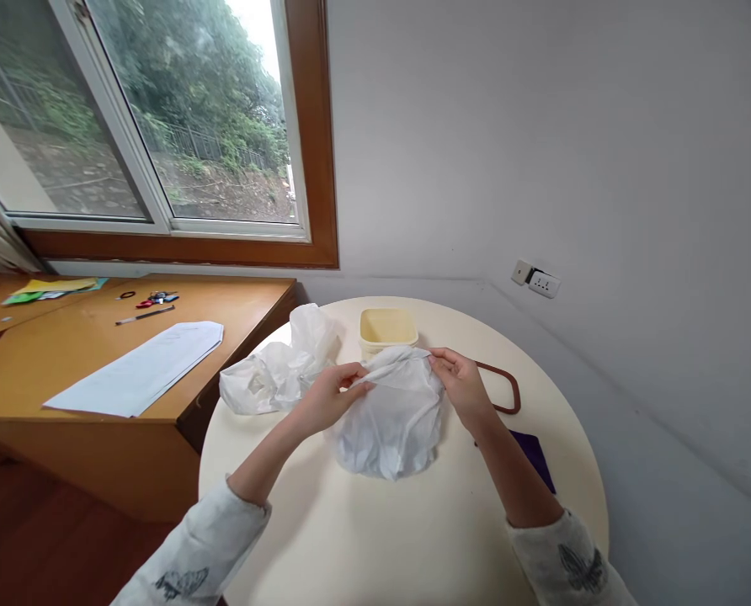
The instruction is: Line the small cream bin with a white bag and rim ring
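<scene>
A thin white plastic bag (389, 425) hangs between my two hands over the round table, its gathered upper edge stretched from side to side. My left hand (341, 394) pinches that edge at the left. At the right end, my right hand (460, 383) grips it between thumb and fingers. Just behind the bag stands a pale yellow rectangular bin (388, 326), its lower part hidden. More crumpled white plastic bags (274, 374) lie left of my left hand. A brown rounded frame (515, 396) rests beyond my right wrist, partly covered by it.
The cream round table (280, 513) stands against the wall. A dark purple flat item (535, 454) lies partly under my right forearm. On the wooden desk (242, 307) at left are paper sheets (141, 370), a pen (145, 316) and small items. Wall sockets (544, 284) are at right.
</scene>
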The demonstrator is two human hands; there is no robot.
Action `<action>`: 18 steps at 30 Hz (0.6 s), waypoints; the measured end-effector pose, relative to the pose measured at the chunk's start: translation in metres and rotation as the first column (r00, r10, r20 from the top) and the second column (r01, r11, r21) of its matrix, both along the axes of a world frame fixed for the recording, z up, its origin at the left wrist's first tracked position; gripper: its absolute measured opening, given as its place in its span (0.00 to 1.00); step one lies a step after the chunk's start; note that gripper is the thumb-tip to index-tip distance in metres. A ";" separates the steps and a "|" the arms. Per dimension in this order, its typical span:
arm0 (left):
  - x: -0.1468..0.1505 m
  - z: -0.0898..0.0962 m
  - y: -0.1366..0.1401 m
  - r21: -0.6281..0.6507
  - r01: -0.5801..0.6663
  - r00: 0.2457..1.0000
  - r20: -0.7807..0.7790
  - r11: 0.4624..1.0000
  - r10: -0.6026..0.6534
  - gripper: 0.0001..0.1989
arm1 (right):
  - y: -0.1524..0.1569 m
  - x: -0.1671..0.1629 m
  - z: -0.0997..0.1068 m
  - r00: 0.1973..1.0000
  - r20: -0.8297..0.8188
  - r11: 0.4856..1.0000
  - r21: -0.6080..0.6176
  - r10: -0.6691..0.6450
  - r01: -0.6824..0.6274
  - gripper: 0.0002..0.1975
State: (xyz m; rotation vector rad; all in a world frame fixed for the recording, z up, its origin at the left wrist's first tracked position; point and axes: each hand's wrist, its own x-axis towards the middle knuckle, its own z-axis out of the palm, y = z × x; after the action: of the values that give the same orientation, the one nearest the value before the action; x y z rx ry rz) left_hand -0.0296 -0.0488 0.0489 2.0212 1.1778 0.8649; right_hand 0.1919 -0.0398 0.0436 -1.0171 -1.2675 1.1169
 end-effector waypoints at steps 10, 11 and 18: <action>-0.029 -0.006 -0.008 -0.022 0.041 0.991 -0.129 0.999 -0.043 0.15 | -0.014 0.029 -0.010 0.813 0.496 0.952 -0.137 0.306 -0.274 0.32; -0.035 -0.009 -0.008 -0.032 0.055 0.983 -0.173 0.998 -0.059 0.16 | -0.016 0.030 -0.013 0.776 0.535 0.942 -0.150 0.332 -0.300 0.33; -0.058 -0.037 -0.008 -0.145 -0.028 0.915 -0.401 0.989 -0.033 0.25 | -0.021 0.021 -0.040 0.689 0.666 0.955 -0.140 0.286 -0.261 0.20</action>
State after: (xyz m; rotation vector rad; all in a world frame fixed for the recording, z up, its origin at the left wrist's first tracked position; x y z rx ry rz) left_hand -0.0876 -0.0564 0.0118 2.1343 1.4122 0.3470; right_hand 0.2126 -0.0613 0.0031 -1.3647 -2.0591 1.0109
